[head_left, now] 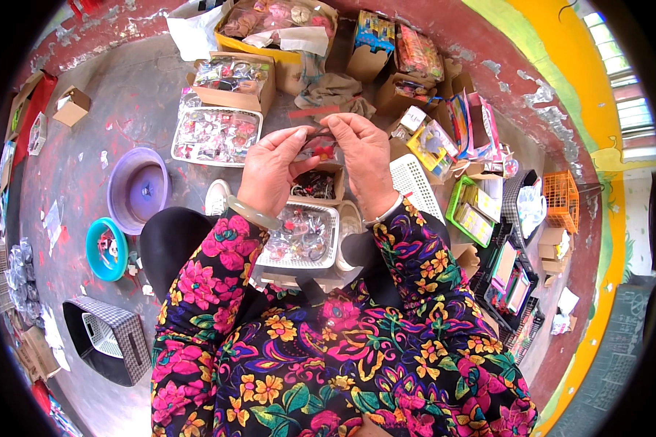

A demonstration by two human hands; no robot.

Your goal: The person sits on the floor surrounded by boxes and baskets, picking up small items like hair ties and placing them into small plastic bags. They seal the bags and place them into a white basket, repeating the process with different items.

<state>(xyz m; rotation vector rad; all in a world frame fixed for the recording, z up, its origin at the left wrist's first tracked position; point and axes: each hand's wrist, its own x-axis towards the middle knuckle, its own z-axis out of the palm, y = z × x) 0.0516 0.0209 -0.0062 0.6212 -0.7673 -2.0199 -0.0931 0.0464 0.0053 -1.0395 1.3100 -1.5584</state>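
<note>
Both hands are raised in front of me, pinching a small clear plastic bag with a reddish strip at its top edge. My left hand is closed on its left side, thumb against fingertips. On the other side, my right hand pinches near the top. Something thin and dark shows between the fingers; its kind is unclear. Below the hands, a cardboard box holds dark looped pieces. Nearer me, a white plastic basket is filled with small clear-wrapped items.
Another white basket of wrapped items stands ahead left, beside a cardboard box. A purple basin, a turquoise basin and a checked bin are on the left. Rightward are a green basket and an orange crate.
</note>
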